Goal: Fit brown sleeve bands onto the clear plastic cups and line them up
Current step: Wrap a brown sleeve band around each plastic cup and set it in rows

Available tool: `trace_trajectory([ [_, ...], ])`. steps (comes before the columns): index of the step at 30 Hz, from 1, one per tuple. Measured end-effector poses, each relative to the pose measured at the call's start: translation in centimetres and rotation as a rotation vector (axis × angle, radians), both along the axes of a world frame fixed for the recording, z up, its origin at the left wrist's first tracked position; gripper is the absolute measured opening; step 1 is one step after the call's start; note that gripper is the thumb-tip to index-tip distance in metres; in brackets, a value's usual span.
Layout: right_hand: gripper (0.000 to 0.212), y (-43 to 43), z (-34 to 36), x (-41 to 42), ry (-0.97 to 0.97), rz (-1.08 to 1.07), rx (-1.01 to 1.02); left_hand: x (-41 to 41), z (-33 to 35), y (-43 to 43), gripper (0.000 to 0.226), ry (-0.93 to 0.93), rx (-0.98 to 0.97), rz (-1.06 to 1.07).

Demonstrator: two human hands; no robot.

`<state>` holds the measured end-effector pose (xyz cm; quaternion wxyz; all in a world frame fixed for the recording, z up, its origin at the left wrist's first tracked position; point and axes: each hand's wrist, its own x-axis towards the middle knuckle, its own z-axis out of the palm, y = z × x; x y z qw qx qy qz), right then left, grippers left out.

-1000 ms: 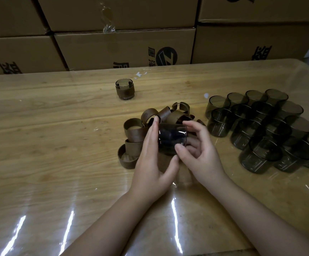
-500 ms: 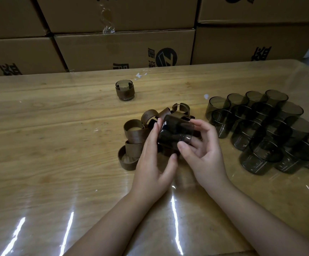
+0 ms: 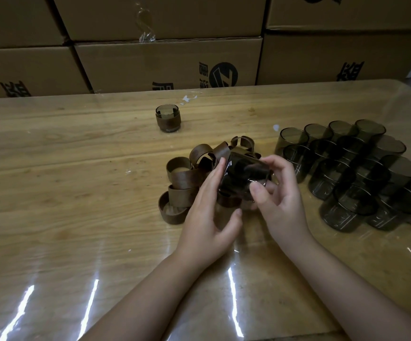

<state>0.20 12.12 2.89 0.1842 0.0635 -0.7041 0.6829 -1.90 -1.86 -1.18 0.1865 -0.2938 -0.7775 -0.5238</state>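
I hold a cup (image 3: 243, 173) above the table (image 3: 52, 193), my left hand (image 3: 206, 217) against its nine o'clock side and my right hand (image 3: 280, 205) curled round its three. Bands (image 3: 182, 178) pile from nine to twelve beside it. Spare cups (image 3: 359, 173) cluster at three. A banded cup (image 3: 167, 118) stands apart at eleven. Boxes (image 3: 150, 62) stack behind the table at twelve.

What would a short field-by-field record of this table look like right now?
In hands: smoky clear plastic cup, tilted, gripped by right hand, left hand pressed flat against its side
Below it: heap of loose brown sleeve bands
Finished: one banded cup, standing alone farther back
Waiting: cluster of bare cups, right side
Surface: glossy wooden table
Backdrop: stacked cardboard boxes
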Motion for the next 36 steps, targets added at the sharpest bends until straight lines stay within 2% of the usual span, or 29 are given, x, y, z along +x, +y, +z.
trace_trajectory([
  [5,0.048,0.1,-0.3,-0.3,0.017,-0.030,0.106,-0.2,-0.1,0.0,0.071,-0.019,0.012,-0.010],
  [11,0.050,0.5,-1.0,-0.8,0.041,-0.090,0.052,-0.1,-0.1,0.0,0.067,0.066,0.017,-0.023],
  [19,0.050,-0.2,-1.0,-0.5,0.089,-0.053,-0.006,-0.3,0.0,-0.1,0.068,0.019,0.110,-0.007],
  [24,0.050,-0.6,-1.1,-0.3,0.124,-0.019,0.029,-0.3,0.0,-0.3,0.065,0.012,0.081,0.029],
  [30,0.047,-0.2,-1.7,-0.4,0.160,0.024,0.225,-0.1,0.2,-0.3,0.072,-0.082,0.085,-0.004],
  [36,0.046,0.1,-2.3,-0.8,0.148,-0.032,0.342,0.2,0.4,-0.3,0.079,-0.043,0.057,-0.052],
])
